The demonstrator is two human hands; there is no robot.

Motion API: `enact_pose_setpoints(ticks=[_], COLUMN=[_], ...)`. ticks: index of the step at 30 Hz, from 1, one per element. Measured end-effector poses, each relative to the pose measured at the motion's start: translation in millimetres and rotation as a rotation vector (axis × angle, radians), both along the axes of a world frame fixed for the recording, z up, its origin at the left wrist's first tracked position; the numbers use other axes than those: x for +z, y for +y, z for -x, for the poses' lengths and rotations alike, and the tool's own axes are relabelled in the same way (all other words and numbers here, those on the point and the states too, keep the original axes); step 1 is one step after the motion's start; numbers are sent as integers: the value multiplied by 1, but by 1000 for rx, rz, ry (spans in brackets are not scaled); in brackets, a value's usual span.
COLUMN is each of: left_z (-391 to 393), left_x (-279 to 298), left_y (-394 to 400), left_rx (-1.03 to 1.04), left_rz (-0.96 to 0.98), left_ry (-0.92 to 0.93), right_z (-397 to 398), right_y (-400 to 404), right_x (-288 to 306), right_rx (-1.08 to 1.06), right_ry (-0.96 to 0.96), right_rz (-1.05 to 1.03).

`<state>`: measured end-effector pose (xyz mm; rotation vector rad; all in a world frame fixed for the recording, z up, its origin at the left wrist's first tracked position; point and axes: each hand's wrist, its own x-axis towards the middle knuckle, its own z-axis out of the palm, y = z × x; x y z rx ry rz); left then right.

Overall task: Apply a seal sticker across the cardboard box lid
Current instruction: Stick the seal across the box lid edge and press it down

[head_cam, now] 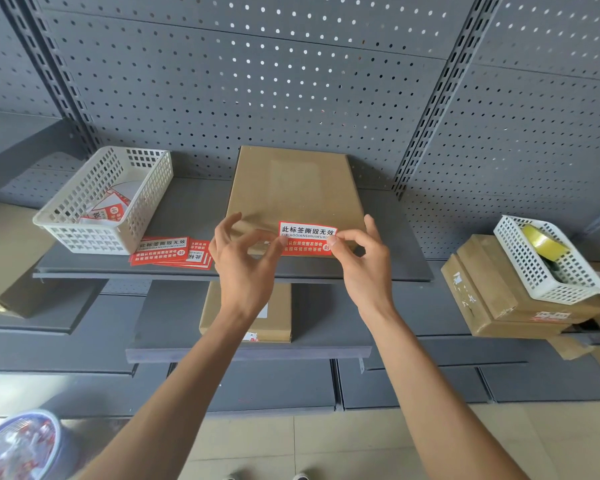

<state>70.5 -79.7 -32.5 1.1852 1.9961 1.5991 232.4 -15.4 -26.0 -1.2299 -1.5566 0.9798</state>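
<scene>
A flat brown cardboard box (293, 188) lies on the grey shelf (194, 206), its near edge facing me. A red and white seal sticker (306, 238) is held at that near edge, over the lid's front. My left hand (245, 258) pinches the sticker's left end between thumb and forefinger. My right hand (362, 258) pinches its right end. Whether the sticker touches the box I cannot tell.
A stack of spare red stickers (168, 252) lies left of the box, beside a white basket (106, 199) with more labels. At right, a white basket holding yellow tape (544, 242) sits on stacked boxes (492, 299). Another box (278, 317) lies on the shelf below.
</scene>
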Motion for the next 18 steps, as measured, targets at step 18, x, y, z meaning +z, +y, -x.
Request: enact_pose_setpoints(ticks=[18], left_z=[9], left_x=[42], left_y=[22], left_rx=[-18], left_rz=[-168], left_ry=[93], right_z=[13], right_y=[25], right_x=[40], right_rx=[18], right_ry=[29], right_rz=[-183])
